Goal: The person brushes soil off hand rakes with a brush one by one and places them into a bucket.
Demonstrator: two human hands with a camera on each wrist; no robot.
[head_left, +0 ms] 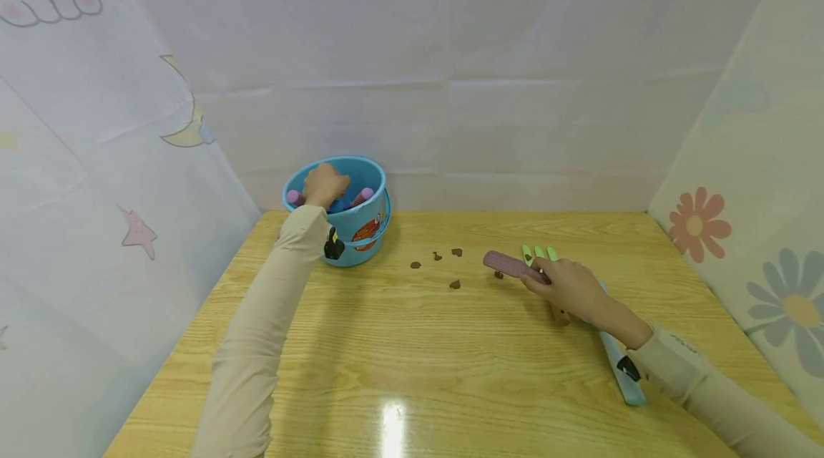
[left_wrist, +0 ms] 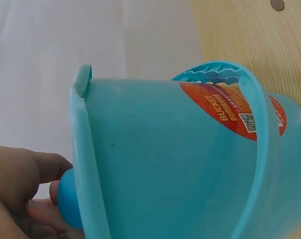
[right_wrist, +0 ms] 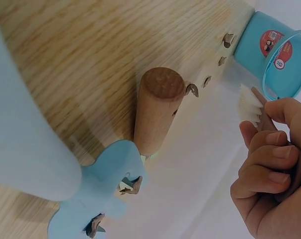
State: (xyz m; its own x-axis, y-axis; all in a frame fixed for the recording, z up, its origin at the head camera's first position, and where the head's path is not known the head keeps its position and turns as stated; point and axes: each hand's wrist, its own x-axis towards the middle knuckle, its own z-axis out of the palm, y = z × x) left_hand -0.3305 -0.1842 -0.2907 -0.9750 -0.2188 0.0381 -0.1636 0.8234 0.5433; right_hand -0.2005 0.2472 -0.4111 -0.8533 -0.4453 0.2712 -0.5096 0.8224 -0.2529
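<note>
My left hand [head_left: 325, 184] reaches into the top of a light-blue bucket [head_left: 359, 257] at the back left. In the left wrist view its thumb and fingers grip a rounded blue object [left_wrist: 68, 199] at the rim; the rest of that object is hidden inside. Two purple-ended handles [head_left: 363, 196] poke up beside this hand. On the right, my right hand [head_left: 569, 290] holds a brush [head_left: 511, 266] by its handle above the table. Its white bristles [right_wrist: 247, 104] show in the right wrist view, fingers curled round the purplish-brown handle.
Several brown scraps [head_left: 455, 285] lie mid-table. Under the right hand are green prongs [head_left: 539, 252], a wooden handle [right_wrist: 158, 117] and a flat blue piece [right_wrist: 100, 174] with scraps on it. A long pale-blue object [head_left: 621, 365] lies by the right wrist. Printed sheets stand behind and beside the table.
</note>
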